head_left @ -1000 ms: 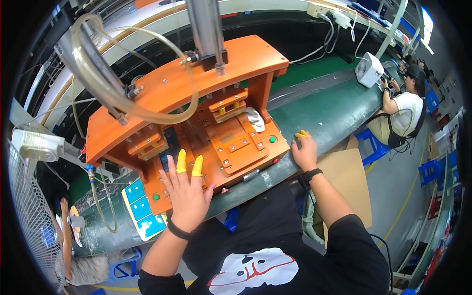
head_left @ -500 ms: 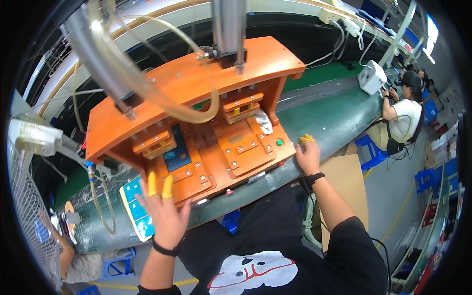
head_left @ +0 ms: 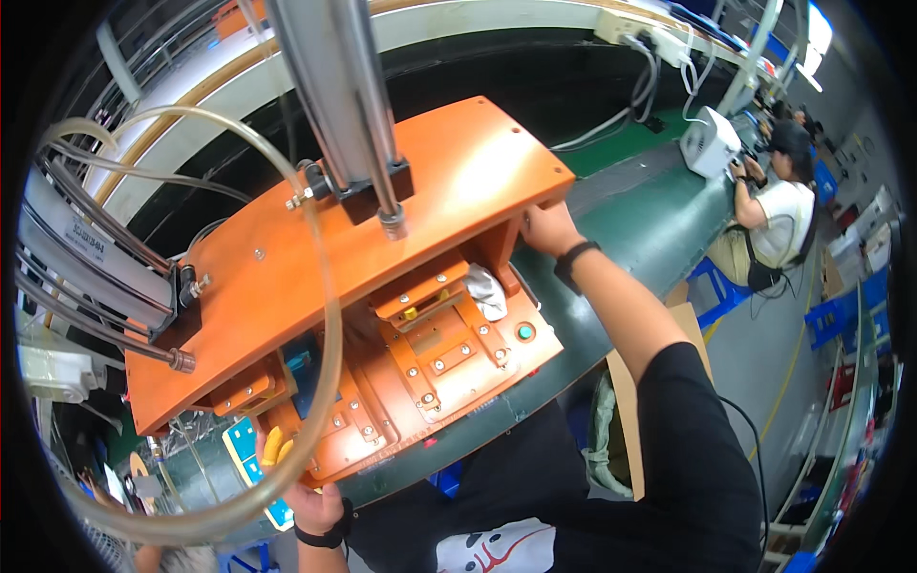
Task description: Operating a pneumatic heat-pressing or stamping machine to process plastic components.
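Observation:
An orange press (head_left: 458, 153) with two upright cylinders (head_left: 344, 95) stands before me on the green bench. My right hand (head_left: 552, 229) is closed round the press's right upright, just under the top plate; its fingertips are partly hidden. At the front left corner of the base, my left hand (head_left: 304, 482) has its fingers, two in yellow finger covers, curled against the edge. A clear hose (head_left: 330, 353) loops in front of that hand. A dark blue flat piece (head_left: 304, 382) lies in the left fixture. Near the right fixture are a white cloth (head_left: 485, 292) and a green button (head_left: 525, 331).
A blue-and-white sheet (head_left: 244, 441) lies left of the press base. To the right, a white box-shaped fan (head_left: 709, 143) stands on the bench near a seated person (head_left: 778, 205). An open cardboard box (head_left: 621, 430) is beside my right arm.
The press has shifted toward me and to the left, its hose swinging forward. My right hand moved from beside the base to the upright; my left hand lowered to the base corner.

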### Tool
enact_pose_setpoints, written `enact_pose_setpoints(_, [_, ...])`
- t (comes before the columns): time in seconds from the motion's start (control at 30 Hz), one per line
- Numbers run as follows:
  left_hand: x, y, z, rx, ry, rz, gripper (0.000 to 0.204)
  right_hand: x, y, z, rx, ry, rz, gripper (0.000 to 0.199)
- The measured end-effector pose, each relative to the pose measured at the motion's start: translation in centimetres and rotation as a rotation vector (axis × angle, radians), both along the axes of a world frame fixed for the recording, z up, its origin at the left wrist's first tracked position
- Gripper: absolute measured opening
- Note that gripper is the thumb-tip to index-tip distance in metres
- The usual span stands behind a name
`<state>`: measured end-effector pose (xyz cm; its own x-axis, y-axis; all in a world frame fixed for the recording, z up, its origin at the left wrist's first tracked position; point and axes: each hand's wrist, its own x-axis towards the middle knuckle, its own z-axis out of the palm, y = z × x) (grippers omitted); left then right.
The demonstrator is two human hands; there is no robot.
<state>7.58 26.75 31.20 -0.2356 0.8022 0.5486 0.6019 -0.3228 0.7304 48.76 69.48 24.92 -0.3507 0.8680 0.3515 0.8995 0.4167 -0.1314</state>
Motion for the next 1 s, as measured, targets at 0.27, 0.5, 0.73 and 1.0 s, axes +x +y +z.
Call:
enact_pose_setpoints(0.27, [0.6, 0.9, 0.0, -0.034, 0.169, 0.117, 0.077, -4.6, 4.3, 1.2, 0.101, 0.375, 0.197, 0.037])
enact_pose_setpoints(0.5, [0.3, 0.1, 0.0, -0.04, 0.151, 0.146, 0.085, 1.9, 1.2, 5.9, -0.137, 0.461, 0.212, 0.036])
enact_pose_setpoints(0.73, [-5.5, -8.6, -2.4, -0.012, 0.023, 0.492, 0.03, 11.9, -17.3, 15.8, -0.388, 0.848, 0.139, 0.029])
enact_pose_setpoints(1.0, [-5.1, -10.9, -6.8, -0.544, 0.381, 0.543, 0.062, 3.2, -37.4, 24.4, -0.487, 0.978, 0.391, 0.049])
